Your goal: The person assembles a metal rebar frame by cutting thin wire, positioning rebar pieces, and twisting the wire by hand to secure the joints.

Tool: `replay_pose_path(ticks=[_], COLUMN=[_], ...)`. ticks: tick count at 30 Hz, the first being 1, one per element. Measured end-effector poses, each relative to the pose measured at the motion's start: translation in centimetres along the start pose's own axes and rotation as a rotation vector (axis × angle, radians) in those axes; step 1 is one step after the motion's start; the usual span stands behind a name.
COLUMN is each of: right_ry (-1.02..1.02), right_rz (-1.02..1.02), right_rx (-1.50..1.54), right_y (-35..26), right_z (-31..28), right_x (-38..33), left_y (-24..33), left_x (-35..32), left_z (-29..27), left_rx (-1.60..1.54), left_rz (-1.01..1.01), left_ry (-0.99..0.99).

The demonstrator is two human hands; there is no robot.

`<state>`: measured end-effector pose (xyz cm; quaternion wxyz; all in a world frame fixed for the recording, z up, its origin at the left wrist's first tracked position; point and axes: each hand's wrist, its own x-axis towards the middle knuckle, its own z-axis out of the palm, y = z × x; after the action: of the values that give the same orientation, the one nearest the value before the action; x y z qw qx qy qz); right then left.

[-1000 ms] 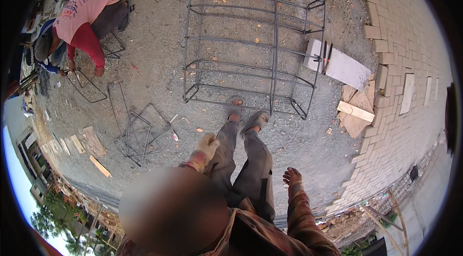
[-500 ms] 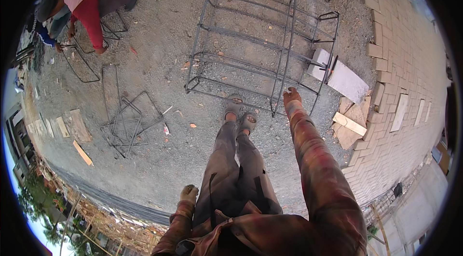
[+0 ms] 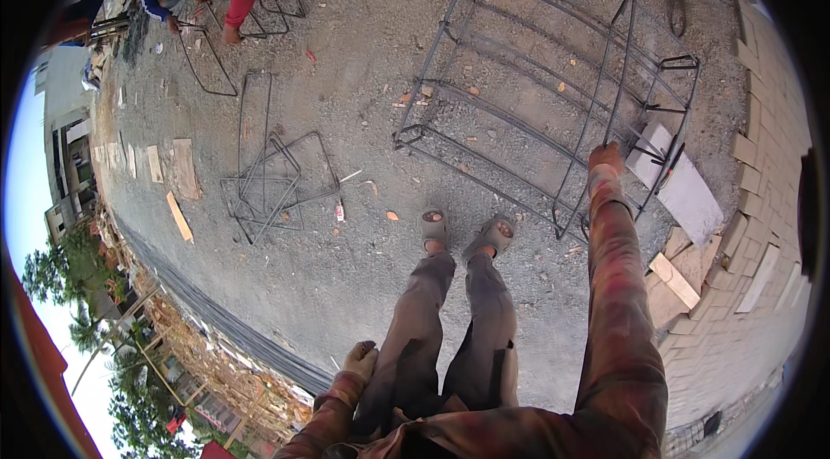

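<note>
No packages, labels, signs or screens can be made out anywhere around the rebar cage (image 3: 553, 105). The small scraps lying on the gravel left of the cage are too small to tell apart as anything of that kind.

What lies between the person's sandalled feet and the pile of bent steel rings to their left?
Mostly bare gravel with a few small scraps, seen in the head view.
</note>
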<state>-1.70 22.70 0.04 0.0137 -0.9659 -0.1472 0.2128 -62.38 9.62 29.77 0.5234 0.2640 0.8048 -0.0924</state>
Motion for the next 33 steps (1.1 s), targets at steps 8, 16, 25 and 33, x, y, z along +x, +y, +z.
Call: replay_pose_path(ticks=[8,16,25,33], right_ry=[0.095,-0.214,-0.589,-0.83], right_rz=[0.023,0.133,-0.077,-0.891], right_rx=[-0.054,0.152,0.719,-0.064], right_y=[4.9,-2.0,-9.1,-30.9], right_z=[-2.8,-0.8,13.0,39.7], right_x=[0.8,-5.1,-28.6,-51.1], left_y=[-3.8,-5.2,-1.9,-4.6], left_x=[2.3,9.9,16.1,19.8], left_z=[-3.3,-7.0,-15.7,-21.4], left_rx=[0.166,0.553,0.688,0.675], left_rz=[0.081,-0.042,-0.138,-0.032], left_ry=[0.201,0.188,0.008,-0.05])
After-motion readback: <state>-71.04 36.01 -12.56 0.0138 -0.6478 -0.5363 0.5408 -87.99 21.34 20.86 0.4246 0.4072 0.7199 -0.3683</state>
